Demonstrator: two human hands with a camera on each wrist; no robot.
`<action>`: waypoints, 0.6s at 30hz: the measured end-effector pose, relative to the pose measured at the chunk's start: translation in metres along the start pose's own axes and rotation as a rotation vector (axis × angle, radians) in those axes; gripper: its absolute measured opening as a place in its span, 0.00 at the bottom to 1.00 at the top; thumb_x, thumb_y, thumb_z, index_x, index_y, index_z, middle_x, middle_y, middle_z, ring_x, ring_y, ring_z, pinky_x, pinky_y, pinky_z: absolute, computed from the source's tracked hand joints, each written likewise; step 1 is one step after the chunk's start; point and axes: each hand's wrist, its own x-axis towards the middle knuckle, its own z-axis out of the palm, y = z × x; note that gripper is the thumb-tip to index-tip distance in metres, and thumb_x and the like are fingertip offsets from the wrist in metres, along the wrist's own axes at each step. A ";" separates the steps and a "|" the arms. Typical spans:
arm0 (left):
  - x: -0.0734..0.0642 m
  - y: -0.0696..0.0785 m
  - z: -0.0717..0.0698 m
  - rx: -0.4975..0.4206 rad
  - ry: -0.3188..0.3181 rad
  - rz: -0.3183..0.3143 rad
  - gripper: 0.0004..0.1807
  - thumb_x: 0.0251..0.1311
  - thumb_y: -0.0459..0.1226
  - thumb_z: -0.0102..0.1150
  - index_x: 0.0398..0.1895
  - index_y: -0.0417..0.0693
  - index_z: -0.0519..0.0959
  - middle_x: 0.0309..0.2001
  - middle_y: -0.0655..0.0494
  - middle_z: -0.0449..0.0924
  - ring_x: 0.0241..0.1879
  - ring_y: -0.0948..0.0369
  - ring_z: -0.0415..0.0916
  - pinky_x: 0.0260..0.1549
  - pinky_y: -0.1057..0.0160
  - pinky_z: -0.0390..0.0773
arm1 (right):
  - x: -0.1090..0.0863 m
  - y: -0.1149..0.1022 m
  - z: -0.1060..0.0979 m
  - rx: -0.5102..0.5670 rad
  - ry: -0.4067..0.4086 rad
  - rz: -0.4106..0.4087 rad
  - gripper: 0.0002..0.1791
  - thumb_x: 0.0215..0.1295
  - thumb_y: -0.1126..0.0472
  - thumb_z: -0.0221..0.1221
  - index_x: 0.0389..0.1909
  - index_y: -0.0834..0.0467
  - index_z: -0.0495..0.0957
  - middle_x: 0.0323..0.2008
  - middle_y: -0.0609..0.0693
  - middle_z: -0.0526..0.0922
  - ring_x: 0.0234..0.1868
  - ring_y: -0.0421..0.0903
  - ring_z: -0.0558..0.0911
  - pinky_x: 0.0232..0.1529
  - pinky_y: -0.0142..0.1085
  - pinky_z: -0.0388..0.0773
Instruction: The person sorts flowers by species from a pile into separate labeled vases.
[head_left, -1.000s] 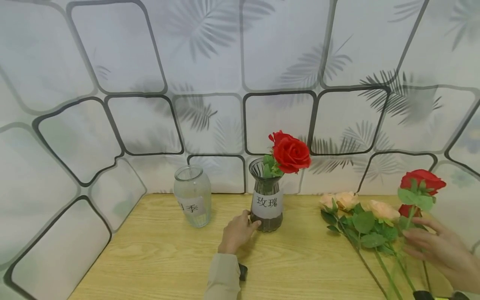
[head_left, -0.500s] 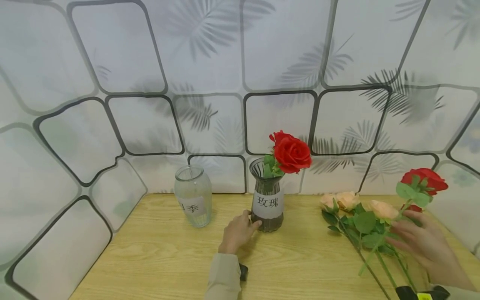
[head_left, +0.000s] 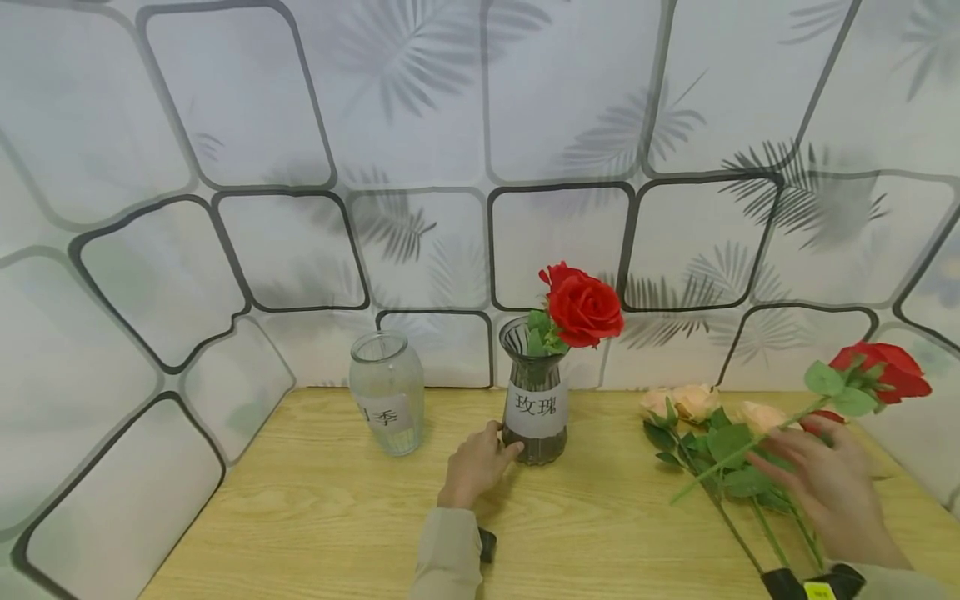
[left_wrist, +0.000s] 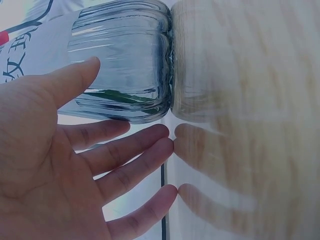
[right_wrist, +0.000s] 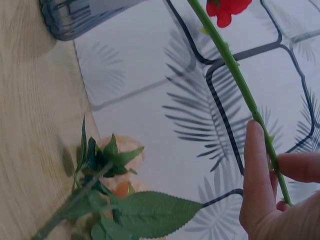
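Already, a red bloom (head_left: 587, 310) leans from the dark vase (head_left: 534, 446), whose base the left hand (head_left: 476, 462) touches with spread fingers. At its three o'clock, the right hand (head_left: 832, 479) pinches a red rose (head_left: 888, 373), not yet in. Peach flowers (head_left: 696, 402) lie on the worktop (head_left: 300, 517) beneath that stem, possibly snagging it; a clear vase (head_left: 386, 379) stands at nine o'clock.

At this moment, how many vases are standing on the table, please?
2. The clear vase stands left in the head view; the darker vase stands right of it, with the left hand at its base. I see no sign of a hidden one.
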 end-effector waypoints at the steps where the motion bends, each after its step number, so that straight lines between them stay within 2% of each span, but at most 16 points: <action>1: 0.000 0.000 0.000 0.002 0.001 0.001 0.28 0.71 0.49 0.60 0.62 0.35 0.74 0.42 0.45 0.85 0.40 0.46 0.83 0.36 0.44 0.81 | -0.001 0.000 0.002 0.016 0.008 0.000 0.24 0.74 0.72 0.55 0.57 0.45 0.56 0.38 0.47 0.76 0.37 0.42 0.82 0.42 0.43 0.85; 3: 0.000 0.000 0.000 0.003 0.001 -0.002 0.28 0.71 0.49 0.60 0.62 0.35 0.74 0.43 0.45 0.85 0.40 0.46 0.83 0.36 0.44 0.81 | -0.001 0.001 0.006 0.049 0.014 -0.009 0.26 0.74 0.72 0.54 0.57 0.44 0.56 0.41 0.47 0.74 0.38 0.42 0.82 0.43 0.44 0.85; 7: -0.001 0.002 -0.001 0.002 0.003 -0.001 0.28 0.71 0.49 0.61 0.62 0.35 0.74 0.43 0.45 0.85 0.41 0.46 0.83 0.36 0.44 0.81 | -0.003 0.003 0.014 0.088 0.020 -0.036 0.34 0.73 0.74 0.55 0.66 0.41 0.51 0.43 0.47 0.70 0.38 0.42 0.82 0.43 0.46 0.85; 10: -0.001 0.001 -0.002 -0.001 0.004 0.003 0.28 0.71 0.48 0.61 0.62 0.35 0.74 0.42 0.45 0.85 0.41 0.46 0.83 0.37 0.43 0.81 | -0.004 0.004 0.023 0.118 0.027 -0.071 0.35 0.72 0.75 0.55 0.64 0.42 0.49 0.41 0.48 0.71 0.37 0.43 0.83 0.41 0.46 0.86; 14: -0.001 0.000 -0.002 0.006 0.005 0.012 0.28 0.71 0.49 0.60 0.61 0.35 0.75 0.44 0.43 0.85 0.41 0.45 0.83 0.37 0.43 0.81 | -0.005 0.007 0.039 0.169 0.052 -0.151 0.27 0.70 0.77 0.55 0.49 0.50 0.49 0.33 0.50 0.74 0.33 0.45 0.85 0.37 0.47 0.86; 18: -0.001 0.001 -0.002 0.010 0.004 0.015 0.28 0.71 0.49 0.60 0.61 0.35 0.75 0.47 0.40 0.85 0.43 0.44 0.83 0.37 0.43 0.81 | -0.008 0.007 0.054 0.226 0.076 -0.221 0.28 0.68 0.80 0.55 0.44 0.53 0.46 0.28 0.49 0.71 0.31 0.47 0.85 0.35 0.48 0.86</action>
